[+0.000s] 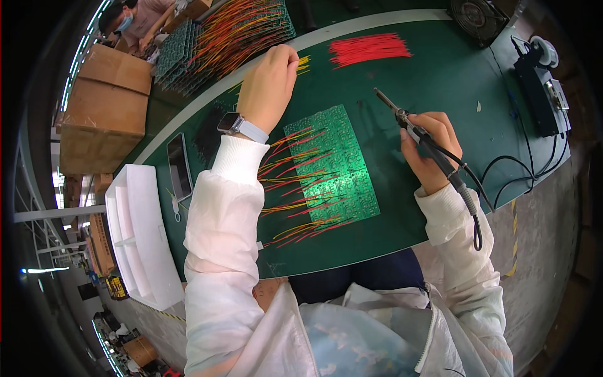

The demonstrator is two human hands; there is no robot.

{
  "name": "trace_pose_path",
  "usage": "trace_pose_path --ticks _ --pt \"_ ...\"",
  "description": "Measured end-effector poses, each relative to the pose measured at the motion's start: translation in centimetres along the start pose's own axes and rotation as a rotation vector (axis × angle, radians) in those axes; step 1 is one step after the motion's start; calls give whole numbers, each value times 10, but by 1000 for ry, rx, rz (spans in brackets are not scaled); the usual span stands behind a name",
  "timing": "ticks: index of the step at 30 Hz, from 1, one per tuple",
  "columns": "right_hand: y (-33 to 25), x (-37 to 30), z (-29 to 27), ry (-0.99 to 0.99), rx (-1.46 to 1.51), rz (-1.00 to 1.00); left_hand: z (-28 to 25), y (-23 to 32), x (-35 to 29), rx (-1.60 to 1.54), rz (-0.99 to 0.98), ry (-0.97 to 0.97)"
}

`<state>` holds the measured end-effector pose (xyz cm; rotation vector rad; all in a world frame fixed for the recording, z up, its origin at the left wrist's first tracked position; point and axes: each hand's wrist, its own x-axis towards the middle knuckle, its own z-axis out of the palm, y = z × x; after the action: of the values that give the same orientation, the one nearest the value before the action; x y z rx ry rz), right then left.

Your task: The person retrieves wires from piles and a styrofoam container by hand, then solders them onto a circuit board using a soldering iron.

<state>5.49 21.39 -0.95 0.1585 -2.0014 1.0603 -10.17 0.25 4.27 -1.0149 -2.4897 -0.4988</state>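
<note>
My left hand (269, 81), with a watch on its wrist, is over a bundle of yellow wires (304, 65). Its fingers are bent together, and whatever lies between them is hidden. In my right hand (433, 144) is a soldering iron (447, 168), its metal tip pointing up and left, held above the table. A green circuit board panel (352, 163) lies between my hands. Several red and yellow wires (295, 160) stick out past its left edge in rows. Beyond it, a bundle of red wires (370, 50) rests on the green table (402, 220).
A soldering station (537, 94) with looping cables stands at right, a fan (478, 22) at the far right. On the left are dark wires (210, 135), a phone (179, 166), a white foam tray (147, 232) and a cardboard box (103, 100). Wired boards (179, 56) and another person are beyond.
</note>
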Motion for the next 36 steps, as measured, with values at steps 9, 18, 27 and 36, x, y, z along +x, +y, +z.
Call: trace_pose_path --ticks 9,18,27,36 --pt "1 -3 -1 -10 -40 12 0 51 -55 -374 -308 -32" --pt "1 -1 -3 -52 -46 27 10 -1 9 -247 -26 27" --pt "-1 -2 -1 -52 -15 41 37 -65 50 -545 -134 -277" --pt "3 -11 -8 -53 65 58 -36 44 -21 -598 -367 -178"
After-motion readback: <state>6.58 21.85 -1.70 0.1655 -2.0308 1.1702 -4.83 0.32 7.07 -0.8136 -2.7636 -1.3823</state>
